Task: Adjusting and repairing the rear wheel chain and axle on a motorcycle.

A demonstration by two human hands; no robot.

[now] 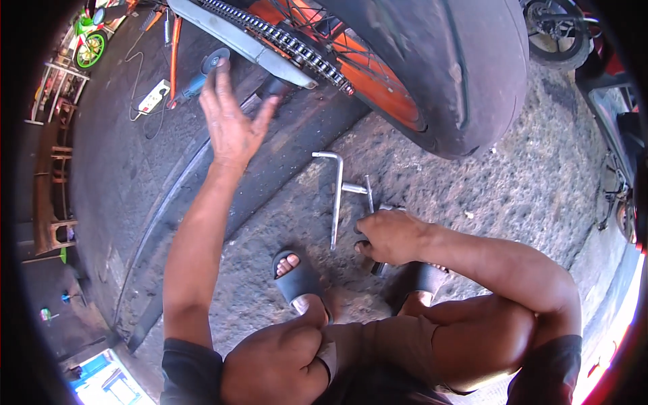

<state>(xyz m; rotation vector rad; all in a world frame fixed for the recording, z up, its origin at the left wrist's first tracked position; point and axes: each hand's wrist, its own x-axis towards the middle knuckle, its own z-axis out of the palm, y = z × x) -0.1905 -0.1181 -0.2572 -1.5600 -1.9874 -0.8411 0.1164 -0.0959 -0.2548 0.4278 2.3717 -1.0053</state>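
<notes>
My left hand (233, 125) is raised with fingers spread, holding nothing I can see. It is beside the grey swingarm (246, 44) of a motorcycle; whether it touches is unclear. Along the swingarm runs a drive chain (290, 44), next to a wheel with an orange rim (381, 88) and a wide black tyre (445, 74). Low over the ground, my right hand (395, 236) has its fingers curled. A dark end shows below it and a bit of metal above, so what it grips is mostly hidden. Near it lie an L-shaped metal bar (337, 202) and a T-handle wrench (354, 189).
Beyond my left hand lie an angle grinder (214, 61), a white power strip (154, 96) with its cord, and an orange bar (176, 57). Another motorcycle wheel (557, 30) stands at the far right. My sandalled feet flank the tools on rough, stained ground (553, 148).
</notes>
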